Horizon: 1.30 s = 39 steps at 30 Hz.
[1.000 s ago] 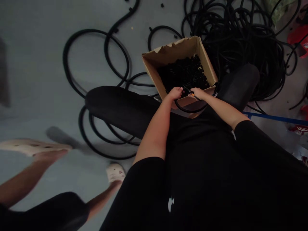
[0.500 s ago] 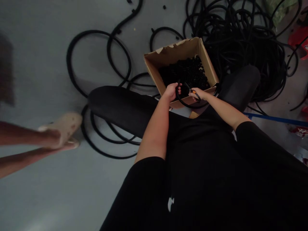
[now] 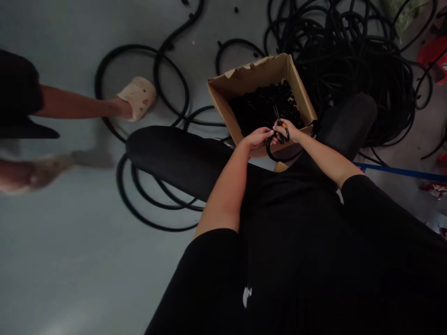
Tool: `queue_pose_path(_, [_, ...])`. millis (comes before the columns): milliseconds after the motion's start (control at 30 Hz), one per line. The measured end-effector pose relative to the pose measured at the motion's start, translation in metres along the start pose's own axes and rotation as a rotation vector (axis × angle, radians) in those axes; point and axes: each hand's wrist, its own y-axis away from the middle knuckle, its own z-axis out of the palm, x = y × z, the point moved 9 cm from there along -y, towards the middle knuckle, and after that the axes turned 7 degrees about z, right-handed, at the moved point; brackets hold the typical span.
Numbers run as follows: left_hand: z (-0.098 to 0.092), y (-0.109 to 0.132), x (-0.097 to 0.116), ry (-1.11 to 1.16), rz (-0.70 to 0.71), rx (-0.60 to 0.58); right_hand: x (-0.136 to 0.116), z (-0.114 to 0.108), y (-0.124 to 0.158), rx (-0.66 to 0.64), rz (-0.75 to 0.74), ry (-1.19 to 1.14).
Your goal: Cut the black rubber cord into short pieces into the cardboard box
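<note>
My left hand (image 3: 260, 137) is closed on the black hose (image 3: 269, 151) near its end, over the near rim of a cardboard box (image 3: 223, 103). Right beside it, my right hand (image 3: 287, 130) grips scissors (image 3: 276, 113) with black and orange handles, their blades pointing away from me over the box. The fingers of both hands meet or nearly meet at the hose. From there the hose curves down towards my lap. Many short black pieces (image 3: 260, 102) fill the box's bottom. The exact end of the hose is hidden by my fingers.
A big tangle of black hose (image 3: 352, 65) lies right of the box. Loose hose loops (image 3: 99, 79) spread over the floor at left. Another person's foot in a beige clog (image 3: 138, 97) stands by these loops. A blue strip (image 3: 401, 171) is at right.
My left hand has moved right and nearer to me, meeting my right hand. The scissors have turned to point away from me. The other person has stepped forward among the loops.
</note>
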Motion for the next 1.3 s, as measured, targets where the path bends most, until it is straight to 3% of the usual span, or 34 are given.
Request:
queue_pose_path(233, [-0.009,-0.004,0.014,-0.015,0.125,0.09,-0.007,-0.03,-0.011,0.203,-0.011,-0.038])
queue_pose_path(367, [-0.026,-0.009,0.021,-0.097,0.189,0.226,0.004,-0.024,-0.009,0.136,0.106,-0.136])
queue_pose_path(500, [-0.041,-0.01,0.024,-0.078,0.222,0.347,0.007,-0.008,-0.003,0.031,0.1,-0.093])
queue_pose_path(633, [-0.035,-0.012,0.019,-0.114,0.191,0.287,0.01,0.012,0.003,-0.099,0.073,0.082])
queue_pose_path(767, [-0.021,-0.011,0.016,-0.21,0.171,0.18,0.007,0.015,0.003,-0.122,0.007,0.196])
queue_pose_path(1167, [-0.026,-0.017,0.009,-0.335,0.108,0.178,0.006,0.006,0.003,-0.023,-0.026,0.52])
queue_pose_path(1300, [-0.03,-0.024,-0.001,-0.294,0.082,0.192,-0.002,0.004,0.002,0.019,-0.129,0.652])
